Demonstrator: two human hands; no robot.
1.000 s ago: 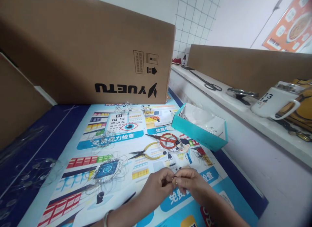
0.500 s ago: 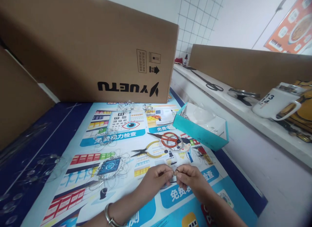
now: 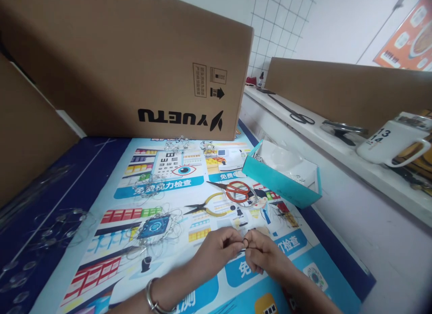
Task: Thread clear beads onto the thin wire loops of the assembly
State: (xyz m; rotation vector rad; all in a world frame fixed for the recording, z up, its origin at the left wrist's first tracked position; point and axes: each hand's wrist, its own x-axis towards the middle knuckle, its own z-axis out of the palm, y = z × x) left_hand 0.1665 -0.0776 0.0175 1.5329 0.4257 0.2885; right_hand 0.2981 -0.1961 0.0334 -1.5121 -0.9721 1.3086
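Observation:
My left hand (image 3: 225, 247) and my right hand (image 3: 261, 250) meet low over the printed sheet, thumbs and fingertips pinched together. Whatever lies between the fingertips is too small to make out; a thin dark curve shows at the right forefinger. Just beyond my hands lie yellow-handled pliers (image 3: 212, 207) with dark jaws pointing left. Red-handled scissors (image 3: 236, 190) rest behind them, closed, beside a coil of thin wire (image 3: 255, 198). To the left, a tangle of clear beads and thin wire (image 3: 158, 231) lies on the sheet.
A turquoise box (image 3: 281, 181) holding clear plastic and small pieces stands at right. A large cardboard box (image 3: 162, 71) closes off the back. More beaded strands (image 3: 59, 228) lie on the blue left side. The right ledge carries black scissors (image 3: 300, 118) and a white mug (image 3: 388, 141).
My hands have drawn closer together, and the right fingers have curled in more. The whole view has shifted slightly; the tools and boxes stay where they were.

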